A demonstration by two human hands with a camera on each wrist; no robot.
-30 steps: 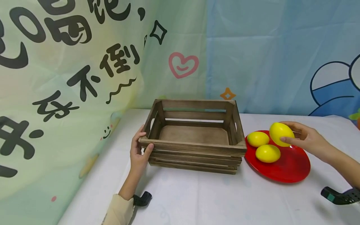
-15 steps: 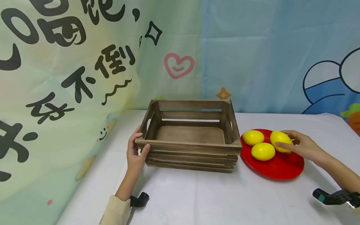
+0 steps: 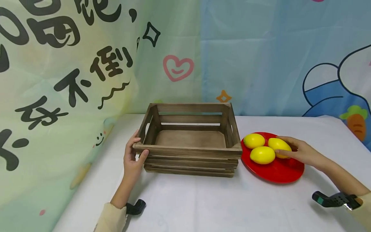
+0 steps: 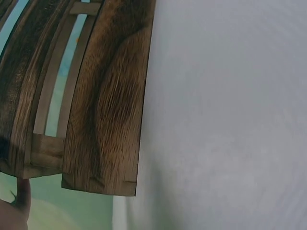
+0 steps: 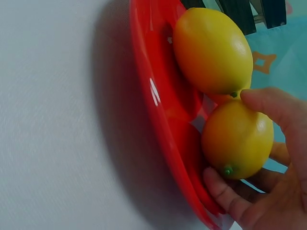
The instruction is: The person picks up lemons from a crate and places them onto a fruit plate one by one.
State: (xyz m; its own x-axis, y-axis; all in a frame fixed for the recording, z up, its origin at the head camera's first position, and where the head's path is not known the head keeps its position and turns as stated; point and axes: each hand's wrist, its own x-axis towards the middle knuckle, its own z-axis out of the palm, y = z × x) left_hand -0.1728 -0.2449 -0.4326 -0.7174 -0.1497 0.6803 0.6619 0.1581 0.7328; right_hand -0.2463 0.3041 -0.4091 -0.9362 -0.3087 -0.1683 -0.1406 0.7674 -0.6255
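On the white-covered table stands a brown slatted wooden crate (image 3: 188, 151) with nothing inside. My left hand (image 3: 134, 161) grips its left end, thumb over the front rim; the left wrist view shows the crate's slats (image 4: 110, 105) and just a finger at the corner. Right of the crate is a red plate (image 3: 281, 174) with three yellow lemons. My right hand (image 3: 301, 151) holds the rightmost lemon (image 3: 279, 146) between thumb and fingers, low over the plate. The front lemon (image 3: 262, 155) and the back lemon (image 3: 254, 140) lie beside it. In the right wrist view the held lemon (image 5: 237, 139) shows its green stem end.
A white cloth (image 3: 208, 203) covers the table. Behind it hangs a printed backdrop (image 3: 246, 64), with another printed sheet (image 3: 58, 129) along the left side. The plate's left edge sits close to the crate's right end.
My right hand has lowered the lemon from above the plate to beside the other two. The left hand keeps its grip on the crate. The head view has shifted slightly right.
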